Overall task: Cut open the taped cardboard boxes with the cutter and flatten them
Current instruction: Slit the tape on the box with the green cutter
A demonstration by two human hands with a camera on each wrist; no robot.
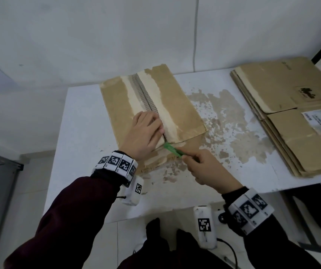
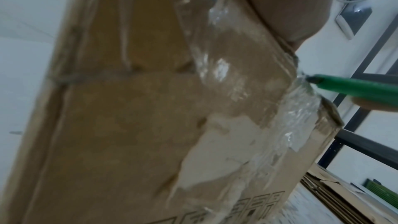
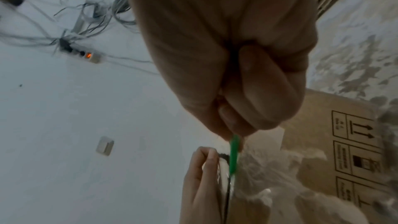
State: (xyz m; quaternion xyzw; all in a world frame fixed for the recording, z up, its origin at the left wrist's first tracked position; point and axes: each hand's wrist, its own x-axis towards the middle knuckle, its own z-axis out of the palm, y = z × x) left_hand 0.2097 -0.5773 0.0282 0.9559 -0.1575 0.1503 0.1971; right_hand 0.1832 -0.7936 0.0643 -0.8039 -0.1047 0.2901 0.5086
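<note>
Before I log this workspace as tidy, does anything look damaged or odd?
Yes. The cardboard box has its top paper torn off along the seam, baring the corrugation, and the white table surface is peeled in brown patches beside it.

Left hand (image 1: 144, 133) lies palm-down, fingers extended forward and pressing downward; right hand (image 1: 206, 167) has fingers curled in a pinch grip; both forearms reach forward, wearing dark sleeves.

Bare table (image 1: 82, 121) left of box (image 1: 177, 105) — flattened stack (image 1: 284, 117) blocks right side
</note>
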